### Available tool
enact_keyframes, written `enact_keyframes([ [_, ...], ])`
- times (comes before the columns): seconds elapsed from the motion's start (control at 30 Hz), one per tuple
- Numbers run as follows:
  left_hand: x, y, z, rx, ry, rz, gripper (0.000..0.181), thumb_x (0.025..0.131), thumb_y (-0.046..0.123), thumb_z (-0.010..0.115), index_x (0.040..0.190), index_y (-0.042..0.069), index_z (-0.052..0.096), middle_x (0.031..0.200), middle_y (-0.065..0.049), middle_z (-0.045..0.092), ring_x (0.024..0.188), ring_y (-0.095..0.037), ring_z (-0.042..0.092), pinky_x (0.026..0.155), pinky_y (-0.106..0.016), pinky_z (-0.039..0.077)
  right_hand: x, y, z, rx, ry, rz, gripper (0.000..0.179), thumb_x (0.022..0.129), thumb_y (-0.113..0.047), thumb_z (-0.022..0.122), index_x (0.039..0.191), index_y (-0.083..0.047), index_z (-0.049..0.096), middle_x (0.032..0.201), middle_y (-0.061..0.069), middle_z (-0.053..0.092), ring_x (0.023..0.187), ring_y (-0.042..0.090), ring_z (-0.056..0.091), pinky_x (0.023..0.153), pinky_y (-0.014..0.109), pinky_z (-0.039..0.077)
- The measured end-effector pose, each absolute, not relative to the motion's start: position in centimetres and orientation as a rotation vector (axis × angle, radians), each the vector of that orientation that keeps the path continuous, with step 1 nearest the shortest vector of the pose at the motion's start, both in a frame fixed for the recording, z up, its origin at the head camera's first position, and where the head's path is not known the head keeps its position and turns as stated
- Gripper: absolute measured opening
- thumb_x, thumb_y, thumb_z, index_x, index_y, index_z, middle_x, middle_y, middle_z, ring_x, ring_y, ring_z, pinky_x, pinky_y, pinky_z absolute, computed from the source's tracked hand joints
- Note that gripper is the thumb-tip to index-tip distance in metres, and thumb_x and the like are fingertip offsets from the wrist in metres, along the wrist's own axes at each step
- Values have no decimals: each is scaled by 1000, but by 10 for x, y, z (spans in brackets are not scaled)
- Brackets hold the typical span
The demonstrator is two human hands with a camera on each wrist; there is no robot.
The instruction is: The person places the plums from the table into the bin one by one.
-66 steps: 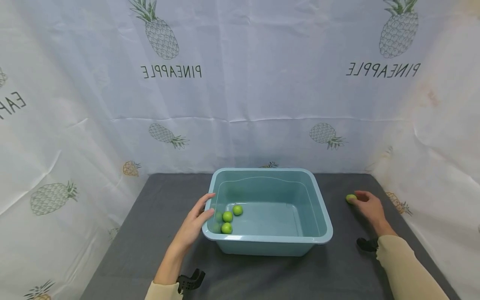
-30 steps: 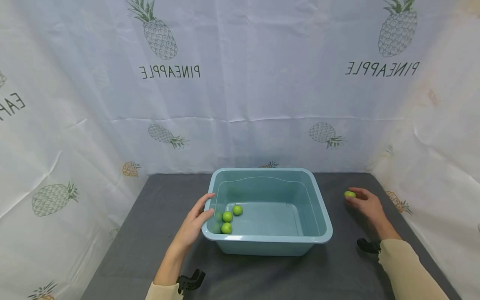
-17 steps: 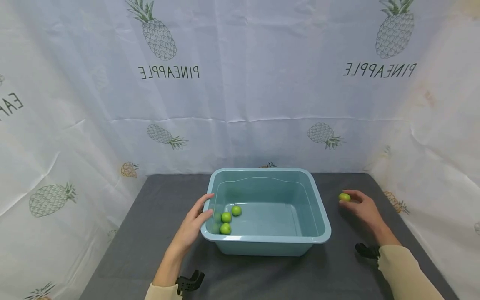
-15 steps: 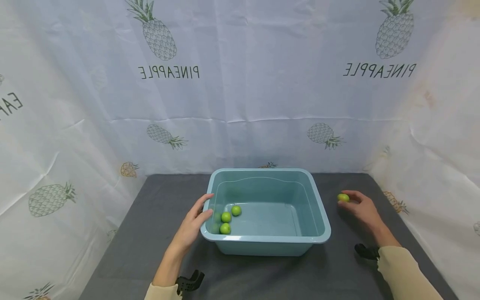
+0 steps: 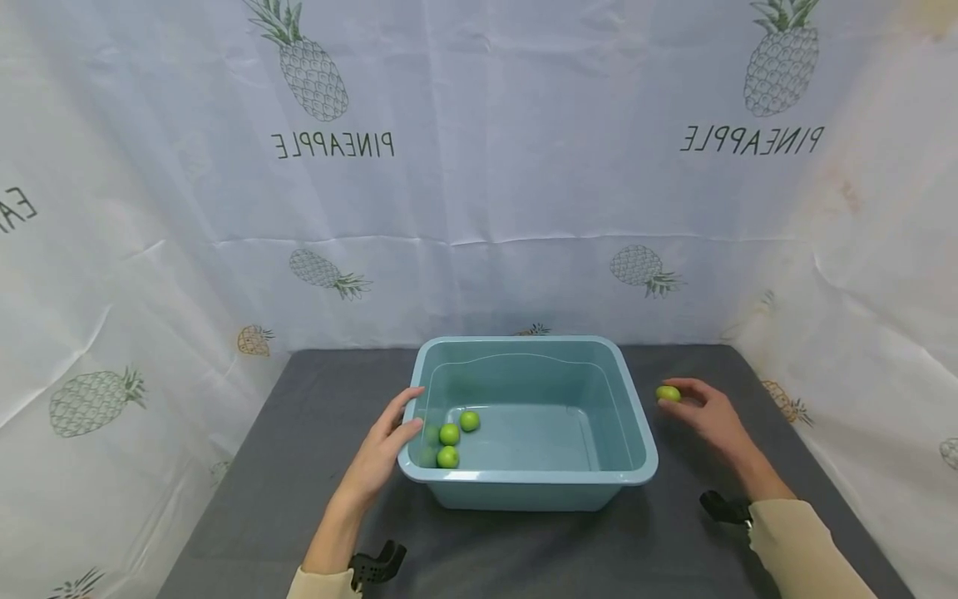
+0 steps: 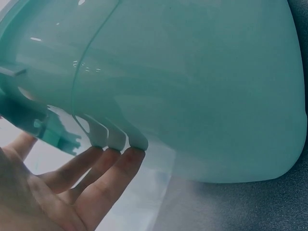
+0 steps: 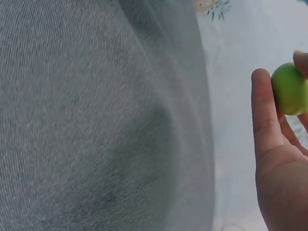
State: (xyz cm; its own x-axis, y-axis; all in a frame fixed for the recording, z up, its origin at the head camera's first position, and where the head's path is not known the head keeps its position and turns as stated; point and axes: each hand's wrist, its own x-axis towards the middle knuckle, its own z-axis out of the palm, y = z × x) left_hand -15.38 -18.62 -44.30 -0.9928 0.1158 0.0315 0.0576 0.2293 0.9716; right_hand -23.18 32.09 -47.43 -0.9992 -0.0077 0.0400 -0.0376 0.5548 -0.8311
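Observation:
A light blue-green plastic basin [image 5: 621,478] stands on the dark grey table. Inside it, three small green limes lie toward the left: a lime [image 5: 469,421], a second lime [image 5: 449,434] and a third lime [image 5: 447,457]. My left hand [image 5: 382,457] holds the basin's left rim; in the left wrist view, three fingertips [image 6: 132,156] touch the outer wall under the rim. To the right of the basin, my right hand [image 5: 714,420] pinches another green lime [image 5: 669,393] between thumb and fingers, above the table; the right wrist view shows this lime [image 7: 291,89] close up.
The dark grey table [image 5: 299,416] reaches past the basin on both sides. A pale curtain [image 5: 494,191] printed with pineapples hangs behind it and along both sides. Black wrist straps [image 5: 377,563] sit by the beige sleeves.
My right hand has lifted its lime off the table and moved left, nearer the basin. My left hand stays on the rim, and the limes inside keep their places.

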Motion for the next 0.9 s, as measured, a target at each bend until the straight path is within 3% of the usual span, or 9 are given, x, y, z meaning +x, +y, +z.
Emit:
enact_keyframes([
  [0.13,-154,-187,-443,171,2420,1909,48,106,32,54,153,28,42,160,-16,32,136,-36,43,105,-58,36,-227,314,-468,78,-2738,1492,59,98,-35,71,140,2,53,134,24,57,116,36,62,80,18,49],
  [0.37,-154,-187,-444,185,2420,1904,48,106,32,53,153,27,42,160,-15,32,136,-36,42,104,-56,36,-220,304,-458,143,-2708,1582,59,96,-33,73,141,0,54,134,23,58,113,22,66,83,26,55],
  [0.57,-154,-187,-444,185,2423,1908,48,106,32,53,153,28,42,160,-16,33,136,-36,42,104,-56,36,-216,296,-443,182,-2735,1586,60,97,-37,71,142,-1,53,136,20,57,123,34,60,89,32,54],
  [0.8,-153,-187,-443,166,2424,1901,48,106,33,53,153,27,41,162,-15,30,140,-37,39,106,-60,34,-211,287,-423,239,-2715,1641,58,98,-35,69,142,1,52,135,20,57,109,2,61,88,27,52],
  [0.9,-153,-186,-442,163,2423,1900,48,106,33,53,153,28,41,163,-14,28,143,-38,35,107,-62,32,-211,285,-418,257,-2687,1663,56,99,-33,69,141,2,52,132,20,58,103,-1,64,87,25,52],
])
